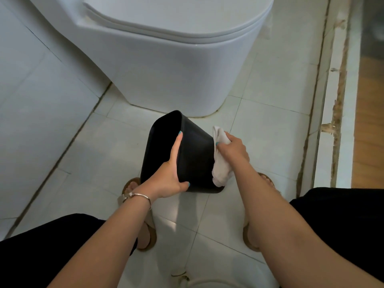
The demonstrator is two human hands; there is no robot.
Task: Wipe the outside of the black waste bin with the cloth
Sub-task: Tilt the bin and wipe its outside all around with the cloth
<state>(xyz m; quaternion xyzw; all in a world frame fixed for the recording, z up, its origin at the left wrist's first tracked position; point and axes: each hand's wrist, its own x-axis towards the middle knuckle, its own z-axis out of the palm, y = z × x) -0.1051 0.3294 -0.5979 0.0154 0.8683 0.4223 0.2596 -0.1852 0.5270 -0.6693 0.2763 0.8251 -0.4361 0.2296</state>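
The black waste bin is tipped on its side above the floor, its open mouth facing left. My left hand grips the bin at its rim, fingers stretched along the edge and thumb on the outer wall. My right hand holds a crumpled white cloth pressed against the bin's bottom end on the right. Part of the cloth is hidden under my fingers.
A white toilet with its lid down stands directly behind the bin. White tiled floor lies below, a tiled wall at left, a raised doorway threshold at right. My sandalled feet flank the bin.
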